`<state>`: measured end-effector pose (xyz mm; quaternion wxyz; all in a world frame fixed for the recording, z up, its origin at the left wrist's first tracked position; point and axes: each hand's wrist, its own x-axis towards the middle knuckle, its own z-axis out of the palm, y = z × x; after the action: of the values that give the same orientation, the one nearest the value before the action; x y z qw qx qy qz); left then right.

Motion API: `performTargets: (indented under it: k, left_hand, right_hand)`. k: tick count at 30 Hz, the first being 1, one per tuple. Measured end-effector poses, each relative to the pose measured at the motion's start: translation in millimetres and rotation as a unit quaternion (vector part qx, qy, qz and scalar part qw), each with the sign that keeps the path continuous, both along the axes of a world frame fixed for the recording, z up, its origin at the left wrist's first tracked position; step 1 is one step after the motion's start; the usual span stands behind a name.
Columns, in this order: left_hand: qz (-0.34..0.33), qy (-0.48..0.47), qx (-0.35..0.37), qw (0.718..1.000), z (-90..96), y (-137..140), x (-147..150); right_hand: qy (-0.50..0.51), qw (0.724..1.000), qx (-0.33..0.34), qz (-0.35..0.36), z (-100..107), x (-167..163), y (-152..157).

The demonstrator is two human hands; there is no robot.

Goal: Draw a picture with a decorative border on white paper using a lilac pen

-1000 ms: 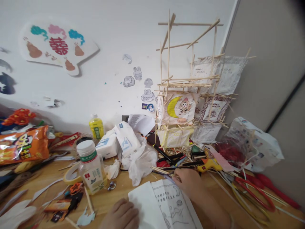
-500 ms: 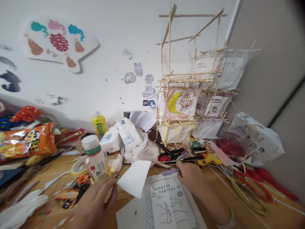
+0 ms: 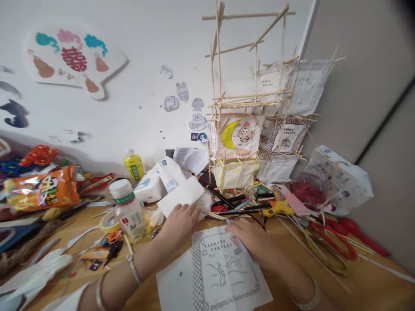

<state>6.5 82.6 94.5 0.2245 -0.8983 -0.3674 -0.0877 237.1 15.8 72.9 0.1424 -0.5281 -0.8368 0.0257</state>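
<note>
My left hand (image 3: 181, 222) reaches forward with its fingers curled at the lower edge of a blank white piece of paper (image 3: 178, 198), which overlaps the tissue packs behind it. In my right hand (image 3: 251, 239) is a slim lavender pen (image 3: 241, 242), slanting down over the drawing's right side. The drawing sheet (image 3: 215, 270) lies flat on the table below both hands, showing a lattice border, handwritten characters and a figure among curved lines. Part of another white sheet (image 3: 175, 280) sticks out at its left.
A clear bottle (image 3: 131, 216), tape roll (image 3: 108, 221) and tissue packs (image 3: 151, 188) stand left. Behind rises a stick frame (image 3: 220, 103) with drawn panels. A yellow glue gun (image 3: 278, 209), red-handled scissors (image 3: 343, 242) and loose sticks (image 3: 218, 216) lie to the right.
My left hand has moved forward and right, carrying the white paper up to the tissue packs. The lavender pen has swung from lying sideways to slanting down across the sheet.
</note>
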Motion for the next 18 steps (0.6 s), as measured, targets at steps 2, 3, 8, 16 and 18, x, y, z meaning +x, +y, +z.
performTargets:
  k: [2,3,8,16,18]
  left_hand:
    - [-0.002,0.002,-0.045,0.999,-11.5,-14.8,-4.6]
    - [0.000,0.003,-0.066,0.998,-16.8,-23.6,-9.4]
    - [-0.007,0.008,-0.148,0.989,-47.9,-49.9,-33.1]
    - [-0.023,-0.089,-0.101,0.991,-92.2,-36.4,-45.0]
    - [-0.056,-0.108,-0.104,0.987,-99.1,-47.2,-47.2]
  right_hand:
    - [0.014,0.999,-0.015,0.025,-14.4,5.9,-4.6]
    - [0.021,0.999,-0.012,0.022,-22.9,9.5,-6.6]
    - [0.039,0.999,0.019,-0.020,-57.0,17.6,-10.3]
    - [0.142,0.987,0.063,-0.046,-57.9,11.2,-8.0]
    - [0.179,0.978,0.087,-0.058,-57.0,11.9,-9.3]
